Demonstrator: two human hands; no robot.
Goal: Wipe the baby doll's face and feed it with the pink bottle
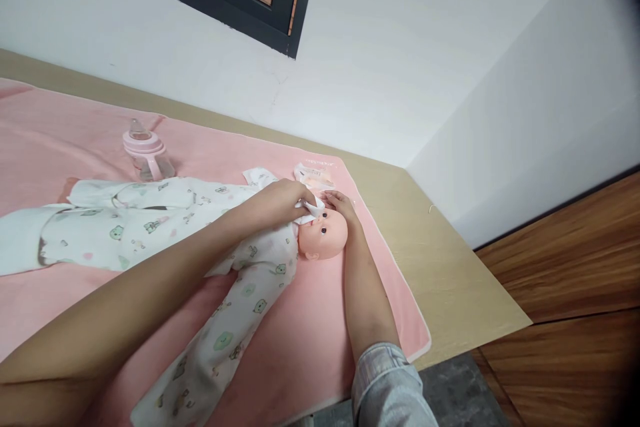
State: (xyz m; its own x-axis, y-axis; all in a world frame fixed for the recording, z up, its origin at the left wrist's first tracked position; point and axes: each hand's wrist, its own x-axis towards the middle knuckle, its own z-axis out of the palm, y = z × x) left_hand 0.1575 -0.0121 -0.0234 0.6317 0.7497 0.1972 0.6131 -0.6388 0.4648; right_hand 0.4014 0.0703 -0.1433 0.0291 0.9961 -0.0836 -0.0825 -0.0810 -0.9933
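A bald baby doll (327, 240) lies on its back on a pink mat (320, 320), its head toward the right. It wears a white outfit (165, 230) printed with small green and brown figures. My left hand (287, 203) pinches a white wipe (314, 211) against the doll's face, near the mouth and cheek. Curled round the far side of the doll's head is my right hand (344, 205), with its fingers touching the head. Part of the wipe is hidden under my left fingers.
A pink-lidded baby bottle (145, 150) with a handle stands behind the doll's legs. A small clear-and-white packet (315, 175) lies just beyond the head. The mat covers a light wooden table (450, 267), with a white wall and dark-framed window (285, 13) behind it.
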